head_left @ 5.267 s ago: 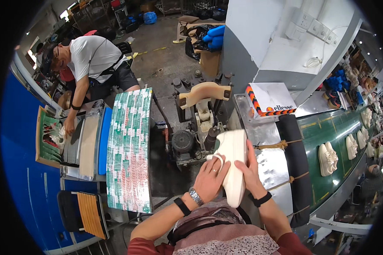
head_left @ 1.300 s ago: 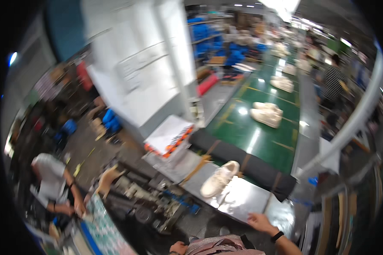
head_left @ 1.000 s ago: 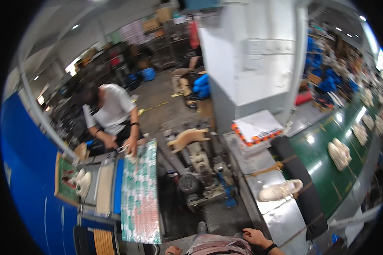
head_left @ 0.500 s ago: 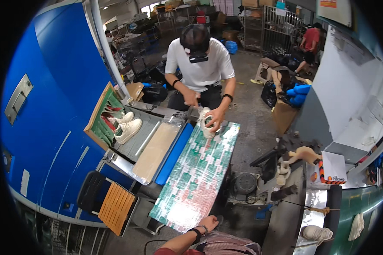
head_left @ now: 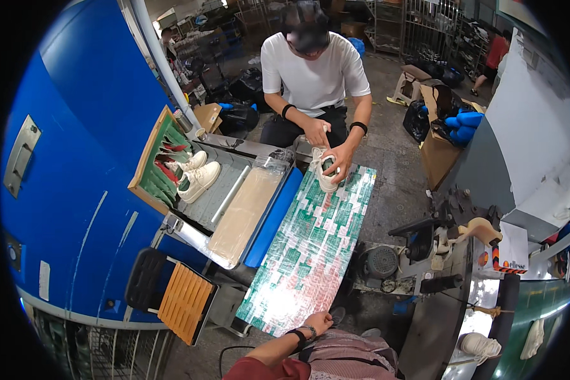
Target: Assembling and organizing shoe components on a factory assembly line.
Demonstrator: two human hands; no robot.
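My left hand [head_left: 320, 322], with a black band and a bracelet at the wrist, is by the near end of a table [head_left: 307, 259] with a shiny green, white and pink patterned top. Its fingers are curled in; whether they hold anything is hidden. My right hand is out of view. At the table's far end a co-worker [head_left: 313, 76] in a white T-shirt sits with a cream lace-up sneaker [head_left: 327, 180]. One of that person's hands [head_left: 341, 161] grips the shoe's opening; the other hand [head_left: 316, 132] is over the laces, holding something small I cannot make out.
Left of the table, cream sneakers [head_left: 199, 182] stand on a grey conveyor bed before a wooden-framed opening with green strips [head_left: 155, 161]. A folding chair [head_left: 185, 308] stands near a blue machine wall [head_left: 88, 158]. At right are a motor [head_left: 381, 261], a white shoebox [head_left: 512, 246] and another sneaker [head_left: 480, 346].
The view has shifted, so most of the scene sits further right or higher. The co-worker's hand has moved from beside the shoe to over its laces. My left hand stays by the table end.
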